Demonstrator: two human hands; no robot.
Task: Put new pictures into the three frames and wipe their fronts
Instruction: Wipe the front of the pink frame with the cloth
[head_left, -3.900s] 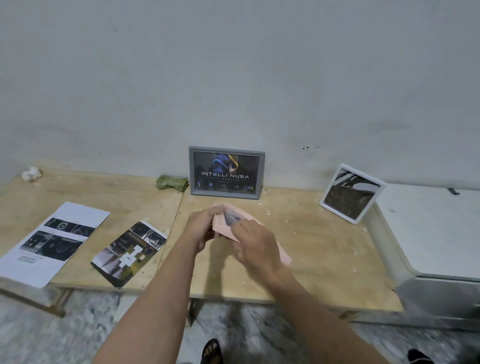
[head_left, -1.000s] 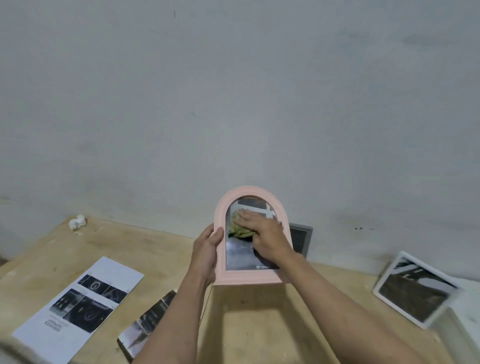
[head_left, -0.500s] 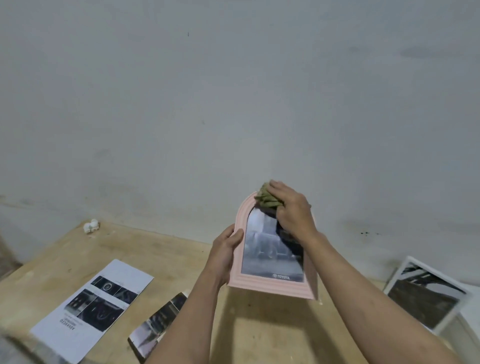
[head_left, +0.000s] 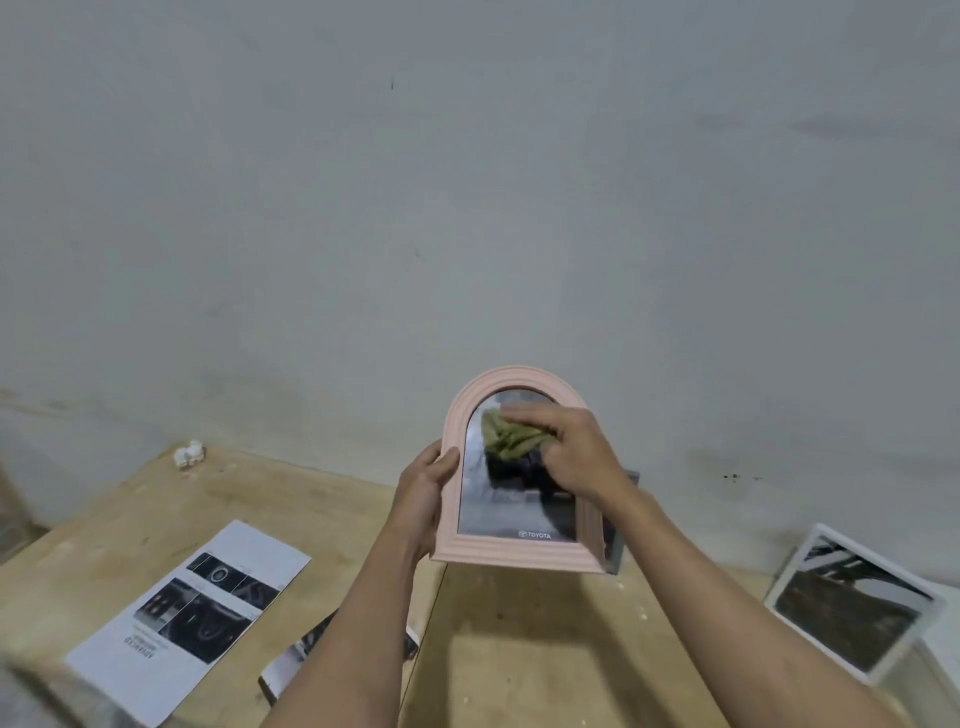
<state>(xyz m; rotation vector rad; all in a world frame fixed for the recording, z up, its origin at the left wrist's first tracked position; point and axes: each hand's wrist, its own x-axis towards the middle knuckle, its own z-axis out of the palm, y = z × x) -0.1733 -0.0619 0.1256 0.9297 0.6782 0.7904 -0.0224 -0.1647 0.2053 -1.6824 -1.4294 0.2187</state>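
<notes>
My L hand (head_left: 423, 496) grips the pink arched frame (head_left: 519, 551) by its left edge, upright above the wooden table (head_left: 545, 665), w/ my R hand (head_left: 576, 452) curled round the green cloth (head_left: 511, 436), pressing it on the glass near the top.

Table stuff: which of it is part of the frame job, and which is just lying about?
Part of the job:
pink arched frame, held by the left hand
green cloth, pressed on its front by the right hand
white frame
grey frame, mostly hidden
printed sheet
loose photo

Lying about:
small white lump near the wall
</notes>
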